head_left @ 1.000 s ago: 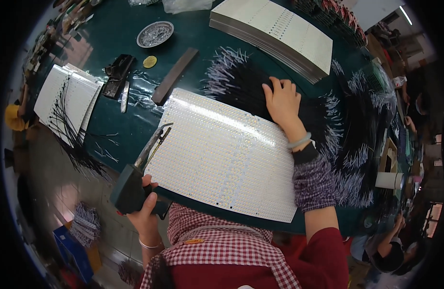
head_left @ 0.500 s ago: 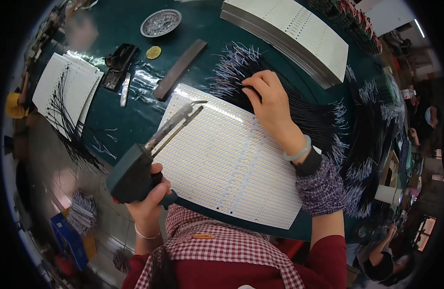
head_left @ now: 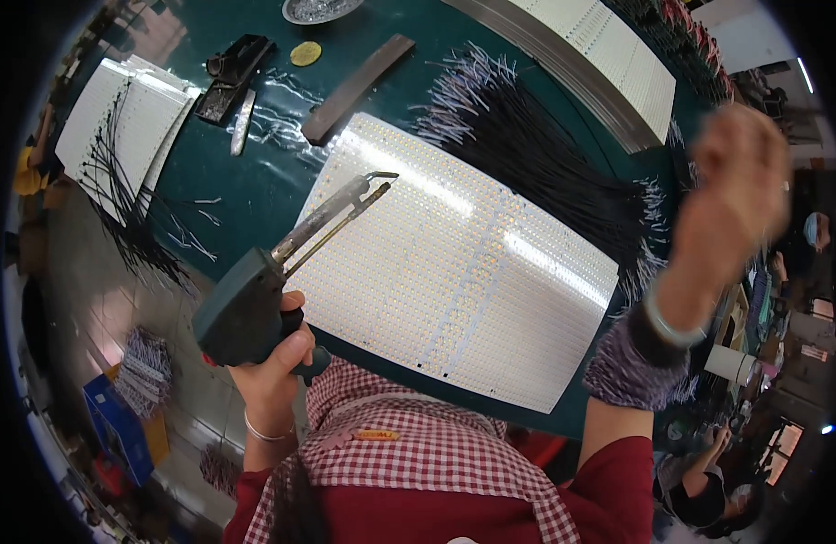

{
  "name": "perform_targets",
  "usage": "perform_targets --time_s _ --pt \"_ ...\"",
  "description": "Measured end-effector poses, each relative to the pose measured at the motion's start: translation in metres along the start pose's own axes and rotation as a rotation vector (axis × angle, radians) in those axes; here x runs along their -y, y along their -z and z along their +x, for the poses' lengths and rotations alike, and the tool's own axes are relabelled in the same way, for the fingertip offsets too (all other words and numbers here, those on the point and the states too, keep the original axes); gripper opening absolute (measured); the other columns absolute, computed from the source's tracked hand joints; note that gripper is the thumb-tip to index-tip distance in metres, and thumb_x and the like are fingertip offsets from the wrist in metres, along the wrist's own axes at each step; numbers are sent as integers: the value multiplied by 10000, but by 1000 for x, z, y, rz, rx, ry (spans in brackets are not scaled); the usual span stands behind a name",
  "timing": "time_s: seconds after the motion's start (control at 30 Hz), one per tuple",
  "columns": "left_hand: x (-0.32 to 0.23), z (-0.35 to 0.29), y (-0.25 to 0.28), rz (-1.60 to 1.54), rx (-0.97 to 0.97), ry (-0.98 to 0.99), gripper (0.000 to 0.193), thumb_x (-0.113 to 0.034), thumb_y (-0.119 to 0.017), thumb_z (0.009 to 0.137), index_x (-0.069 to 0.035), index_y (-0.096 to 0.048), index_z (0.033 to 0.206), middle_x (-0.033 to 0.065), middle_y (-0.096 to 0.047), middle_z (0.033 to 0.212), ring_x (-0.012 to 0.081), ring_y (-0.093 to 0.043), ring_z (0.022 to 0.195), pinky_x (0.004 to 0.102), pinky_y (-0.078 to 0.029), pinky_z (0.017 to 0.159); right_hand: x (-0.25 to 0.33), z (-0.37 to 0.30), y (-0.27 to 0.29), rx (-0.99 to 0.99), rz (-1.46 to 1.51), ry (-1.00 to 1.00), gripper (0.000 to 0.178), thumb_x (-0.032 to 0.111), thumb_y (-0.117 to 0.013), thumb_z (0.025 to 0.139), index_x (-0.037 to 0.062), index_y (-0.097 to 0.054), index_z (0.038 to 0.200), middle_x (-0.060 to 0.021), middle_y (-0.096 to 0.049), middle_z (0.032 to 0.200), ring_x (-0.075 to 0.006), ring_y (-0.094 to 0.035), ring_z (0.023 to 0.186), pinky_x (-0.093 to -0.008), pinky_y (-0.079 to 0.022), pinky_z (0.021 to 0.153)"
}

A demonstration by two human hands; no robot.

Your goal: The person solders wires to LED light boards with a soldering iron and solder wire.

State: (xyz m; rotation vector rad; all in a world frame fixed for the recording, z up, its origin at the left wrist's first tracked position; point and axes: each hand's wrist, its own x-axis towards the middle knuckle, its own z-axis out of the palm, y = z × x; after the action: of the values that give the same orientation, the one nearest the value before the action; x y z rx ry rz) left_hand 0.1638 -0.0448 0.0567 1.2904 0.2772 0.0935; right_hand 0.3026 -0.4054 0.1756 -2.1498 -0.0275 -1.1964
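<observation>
The left hand (head_left: 275, 363) grips a soldering gun (head_left: 246, 304) over the panel (head_left: 463, 272) at the bench's near edge (head_left: 477, 399); right hand (head_left: 739, 186) too blurred to tell.

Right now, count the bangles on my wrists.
2: a thin bangle below your left hand, which grips the soldering gun; a thicker bangle below your blurred right hand. Sleeves may hide more.

LED board (head_left: 463, 245) on desk (head_left: 246, 204), wire bundle (head_left: 549, 159) just behind it, bar (head_left: 359, 91) behind board's left corner, panel stack (head_left: 604, 68) farther behind board, loose panels (head_left: 150, 104) to board's left
</observation>
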Motion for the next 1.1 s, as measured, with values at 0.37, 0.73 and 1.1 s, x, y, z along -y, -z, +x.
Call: perform_targets --time_s 0.37,0.73,1.1 --pt "8 -61 38 215 254 236 456 -56 -810 807 52 -610 1203 188 -656 1159 144 -599 701 265 -472 553 73 -203 50 970 218 -463 118 -49 -652 892 -17 -585 983 -152 -567 934 -287 -616 830 -368 -521 747" --pt "7 -119 78 476 352 469 432 -109 -822 884 -4 -660 1270 66 -695 1208 138 -658 1034 291 -538 880 86 -276 47 727 175 -436 80 -42 -648 912 -28 -596 971 -132 -540 1080 -211 -566 876 -312 -494 789" --pt "37 -129 91 625 452 -8 267 -119 -825 839 -9 -737 1066 89 -696 905 194 -685 734 297 -536 645 91 -289 39 683 92 -350 68 -30 -668 898 -32 -606 927 -143 -556 1056 -240 -590 886 -335 -509 778"
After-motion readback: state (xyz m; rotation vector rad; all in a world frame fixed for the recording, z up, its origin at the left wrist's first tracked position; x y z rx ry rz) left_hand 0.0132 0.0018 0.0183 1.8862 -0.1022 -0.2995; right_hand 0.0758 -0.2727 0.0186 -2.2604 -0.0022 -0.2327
